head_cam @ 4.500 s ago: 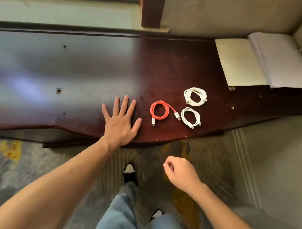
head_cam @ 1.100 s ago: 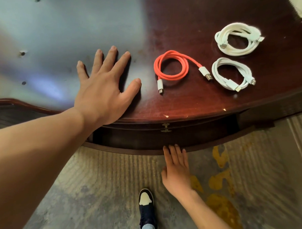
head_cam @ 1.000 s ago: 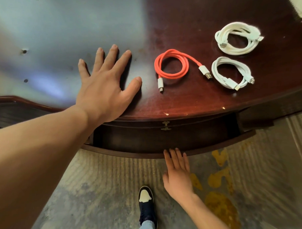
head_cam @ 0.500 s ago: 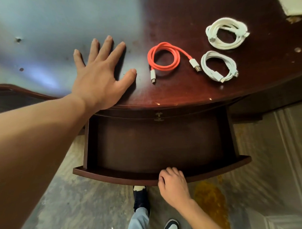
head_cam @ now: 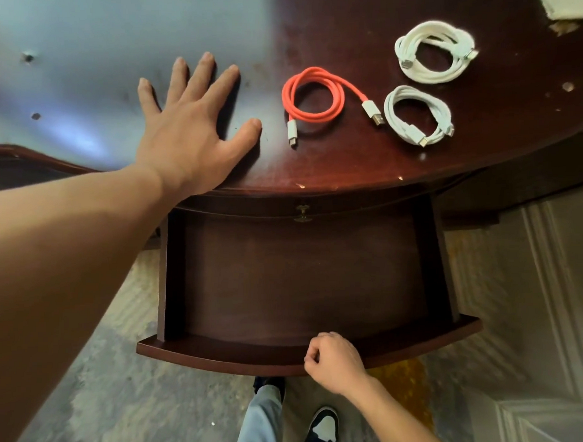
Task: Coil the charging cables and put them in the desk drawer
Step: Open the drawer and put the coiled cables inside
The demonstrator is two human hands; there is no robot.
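Three coiled cables lie on the dark wooden desk (head_cam: 318, 175): an orange cable (head_cam: 312, 94) nearest the middle, a white cable (head_cam: 417, 115) to its right, and a second white cable (head_cam: 435, 51) farther back. The desk drawer (head_cam: 219, 359) stands pulled out below the desk edge, and its dark inside holds nothing I can see. My left hand (head_cam: 194, 131) rests flat on the desktop, fingers spread, left of the orange cable. My right hand (head_cam: 333, 358) is curled over the drawer's front rim.
A pale book corner (head_cam: 572, 7) shows at the desk's far right. Under the drawer are my shoes (head_cam: 322, 427) and trouser leg on a patterned carpet. A white panelled surface (head_cam: 527, 328) stands to the right of the drawer.
The drawer has slid out from nearly shut to wide open, my right hand drawing its front towards me. My left hand has stayed flat on the desk.
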